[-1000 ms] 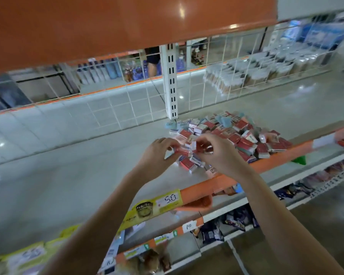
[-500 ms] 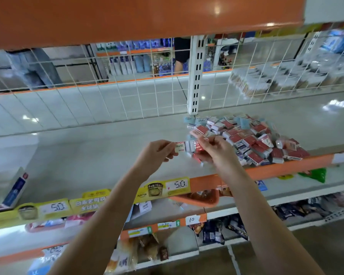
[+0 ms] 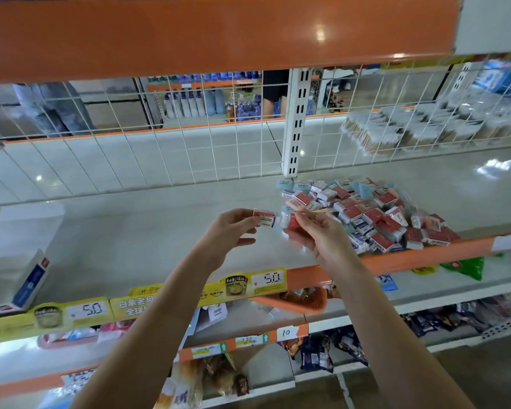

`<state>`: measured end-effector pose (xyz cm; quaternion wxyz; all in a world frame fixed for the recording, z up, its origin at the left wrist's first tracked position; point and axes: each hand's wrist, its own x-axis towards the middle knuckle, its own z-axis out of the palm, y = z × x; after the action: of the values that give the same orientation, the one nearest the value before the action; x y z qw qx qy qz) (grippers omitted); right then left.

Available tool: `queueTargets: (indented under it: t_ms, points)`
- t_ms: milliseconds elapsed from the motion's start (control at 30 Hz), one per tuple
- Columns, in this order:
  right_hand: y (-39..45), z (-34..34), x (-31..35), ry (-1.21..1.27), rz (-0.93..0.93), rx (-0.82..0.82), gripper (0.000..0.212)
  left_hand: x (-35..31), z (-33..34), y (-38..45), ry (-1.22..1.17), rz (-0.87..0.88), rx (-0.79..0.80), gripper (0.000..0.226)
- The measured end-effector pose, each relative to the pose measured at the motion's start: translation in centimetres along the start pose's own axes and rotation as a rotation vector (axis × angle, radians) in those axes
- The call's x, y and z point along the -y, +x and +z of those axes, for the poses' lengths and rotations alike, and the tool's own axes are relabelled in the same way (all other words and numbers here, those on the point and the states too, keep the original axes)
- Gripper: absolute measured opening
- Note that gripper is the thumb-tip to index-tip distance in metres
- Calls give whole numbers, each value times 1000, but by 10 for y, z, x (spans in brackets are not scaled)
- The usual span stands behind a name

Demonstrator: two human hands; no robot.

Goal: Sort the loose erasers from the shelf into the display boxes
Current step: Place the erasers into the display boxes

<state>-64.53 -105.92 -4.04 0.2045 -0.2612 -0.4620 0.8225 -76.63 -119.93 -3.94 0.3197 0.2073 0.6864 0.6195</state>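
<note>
Your left hand [image 3: 233, 231] is pinching one eraser [image 3: 264, 217], your right hand [image 3: 316, 231] gripping a few more, just beside the pile [image 3: 372, 214] on the shelf [image 3: 136, 231]. You're gathering; next, you're needing a display box [image 3: 27, 281].

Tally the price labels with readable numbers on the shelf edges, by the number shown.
5.0 labels: 2
10 label: 1
Total: 3
</note>
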Motion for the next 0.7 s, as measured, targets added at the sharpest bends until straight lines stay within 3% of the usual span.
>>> queueTargets:
  t_ms: [333,700]
  points:
    - [2,5,-2,3,19,27,12,-11,1,4,-283,-115,78,7]
    - [-5,13,-8,-10,5,34,20,-11,-8,1,-66,-36,103,19]
